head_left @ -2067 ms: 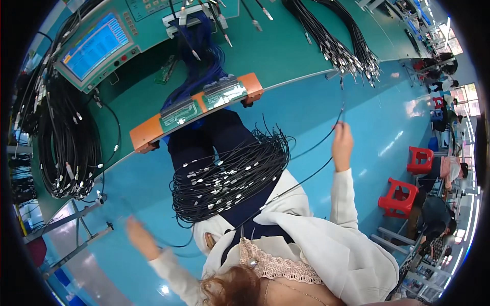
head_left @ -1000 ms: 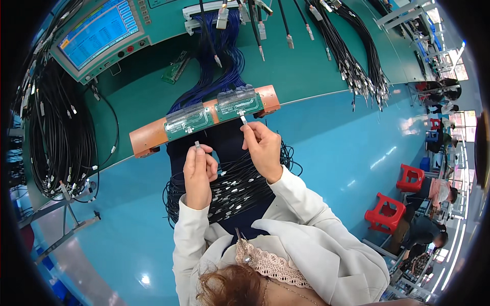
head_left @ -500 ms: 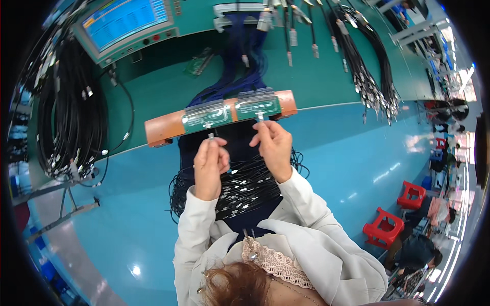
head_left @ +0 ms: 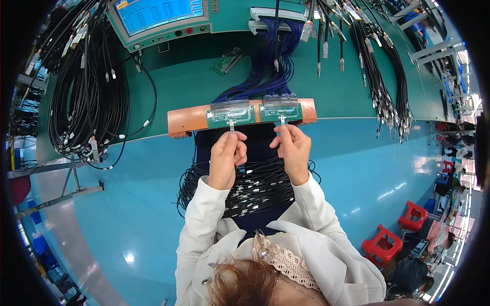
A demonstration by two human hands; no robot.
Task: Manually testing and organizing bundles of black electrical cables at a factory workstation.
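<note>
An orange holder (head_left: 188, 121) lies along the front edge of the green bench, with two green circuit boards on it. My left hand (head_left: 224, 157) pinches a small silvery cable connector (head_left: 231, 125), whose tip meets the front of the left circuit board (head_left: 217, 118). My right hand (head_left: 294, 153) grips another cable connector (head_left: 283, 120) at the front of the right circuit board (head_left: 293, 111). Whether either plug is fully seated, I cannot tell. Blue wires (head_left: 250, 86) run back from both boards. Across my lap lies a heap of black cables (head_left: 255, 191) with pale ends.
A tester with a lit screen (head_left: 158, 15) stands at the back left. Coiled black cables (head_left: 84, 102) hang at the left, and more cable bundles (head_left: 380, 76) at the right. A loose circuit board (head_left: 224, 62) lies behind the holder. Red stools (head_left: 382, 246) stand on the floor.
The left connector, earlier just short of the left board, now meets its front edge. My right hand stays at the right board. The whole view has shifted and turned slightly.
</note>
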